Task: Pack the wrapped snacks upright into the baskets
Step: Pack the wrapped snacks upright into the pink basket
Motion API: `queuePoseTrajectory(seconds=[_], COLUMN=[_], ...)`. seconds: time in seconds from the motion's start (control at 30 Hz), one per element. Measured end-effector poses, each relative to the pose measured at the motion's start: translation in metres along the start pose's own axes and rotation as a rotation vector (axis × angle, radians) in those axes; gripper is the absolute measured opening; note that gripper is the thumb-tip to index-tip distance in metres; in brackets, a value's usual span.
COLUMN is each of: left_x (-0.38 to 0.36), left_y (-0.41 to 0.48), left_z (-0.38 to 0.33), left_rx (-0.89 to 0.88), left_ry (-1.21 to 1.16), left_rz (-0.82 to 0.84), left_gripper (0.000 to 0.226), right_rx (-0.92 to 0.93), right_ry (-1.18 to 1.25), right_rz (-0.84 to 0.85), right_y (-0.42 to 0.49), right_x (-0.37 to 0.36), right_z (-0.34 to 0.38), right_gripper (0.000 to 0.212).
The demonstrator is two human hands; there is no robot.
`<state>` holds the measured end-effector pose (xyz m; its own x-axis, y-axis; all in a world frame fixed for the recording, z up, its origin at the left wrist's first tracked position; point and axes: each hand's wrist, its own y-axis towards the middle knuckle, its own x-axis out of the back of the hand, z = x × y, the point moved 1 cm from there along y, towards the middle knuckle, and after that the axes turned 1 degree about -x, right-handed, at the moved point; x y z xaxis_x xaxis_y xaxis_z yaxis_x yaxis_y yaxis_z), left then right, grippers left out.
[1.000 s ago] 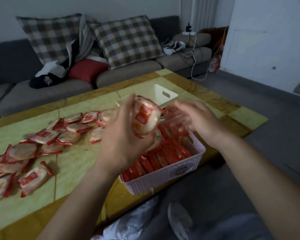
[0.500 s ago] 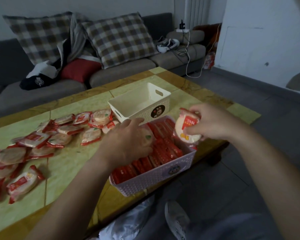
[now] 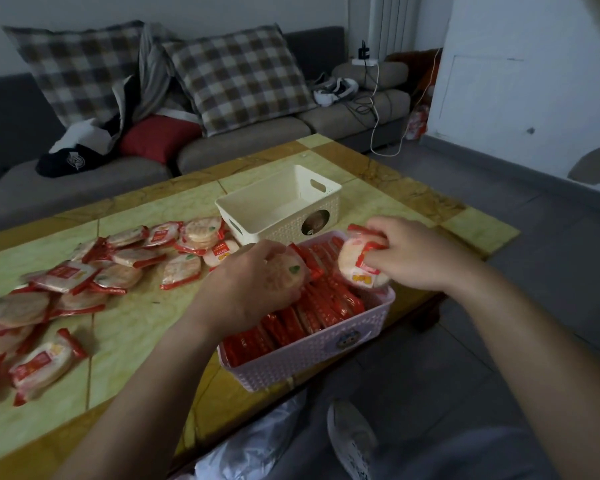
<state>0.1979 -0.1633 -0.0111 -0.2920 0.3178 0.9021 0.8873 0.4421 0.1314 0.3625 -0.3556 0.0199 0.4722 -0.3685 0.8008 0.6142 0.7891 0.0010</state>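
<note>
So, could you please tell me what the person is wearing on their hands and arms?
Nothing that shows: the left hand and the right hand are bare, without gloves, rings, watch or bracelet, and no sleeve appears anywhere up to the picture's lower edge.

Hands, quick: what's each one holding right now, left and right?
Left hand: grips a round clear-wrapped cracker with a green mark, over the pink plastic basket.
Right hand: pinches a round cracker in a red-and-white wrapper.
</note>
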Motion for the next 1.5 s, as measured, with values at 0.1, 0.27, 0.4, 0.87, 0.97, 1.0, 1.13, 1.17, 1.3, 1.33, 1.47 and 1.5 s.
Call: queuePoseTrajectory(seconds=[0.1, 0.27, 0.4, 0.87, 0.97, 1.0, 1.13, 1.17, 1.3, 1.33, 1.47, 1.5], left_x=[-0.001, -0.003, -0.005, -0.006, -0.006, -0.006, -0.005, -0.004, -0.003, -0.003, -0.008, -0.01], left_y=[0.0, 0.0, -0.001, -0.003, -0.003, -0.003, -0.001, -0.002, -0.003, -0.002, -0.004, -0.005], left_z=[0.003, 0.004, 0.008, 0.003, 0.001, 0.001, -0.004, -0.006, -0.012, -0.013, -0.025, -0.028], left_rx=[0.01, 0.037, 0.039, 0.054, 0.063, 0.064, 0.061, 0.055, 0.051, 0.056, 0.052, 0.042], left_ry=[-0.026, -0.129, -0.14, -0.155, -0.186, -0.202, -0.288, -0.302, -0.355, -0.366, -0.429, -0.442], left_rz=[0.005, -0.046, -0.024, -0.056, -0.087, -0.095, -0.118, -0.119, -0.15, -0.167, -0.224, -0.232], left_gripper=[0.066, 0.067, 0.067, 0.067, 0.066, 0.066, 0.064, 0.063, 0.06, 0.06, 0.061, 0.063], right_rx=[0.131, 0.198, 0.225, 0.113, 0.055, 0.036, -0.038, -0.05, -0.023, -0.027, -0.083, -0.092], right_ry=[0.05, -0.128, -0.266, -0.086, -0.113, -0.148, -0.271, -0.288, -0.402, -0.399, -0.337, -0.289], right_rz=[-0.033, 0.027, 0.039, 0.071, 0.047, 0.057, 0.17, 0.147, 0.034, 0.083, 0.246, 0.205], right_y=[-0.001, -0.001, 0.002, 0.002, 0.005, 0.004, 0.004, 0.004, 0.005, 0.005, 0.005, 0.006], right_x=[0.014, 0.016, 0.005, -0.016, -0.016, -0.021, -0.054, -0.054, -0.045, -0.047, -0.044, -0.037], right_z=[-0.001, -0.001, -0.003, 0.007, 0.007, 0.009, 0.016, 0.017, 0.018, 0.019, 0.017, 0.014], right_gripper=[0.035, 0.055, 0.044, 0.054, 0.037, 0.026, 0.015, 0.012, 0.02, 0.021, 0.026, 0.029])
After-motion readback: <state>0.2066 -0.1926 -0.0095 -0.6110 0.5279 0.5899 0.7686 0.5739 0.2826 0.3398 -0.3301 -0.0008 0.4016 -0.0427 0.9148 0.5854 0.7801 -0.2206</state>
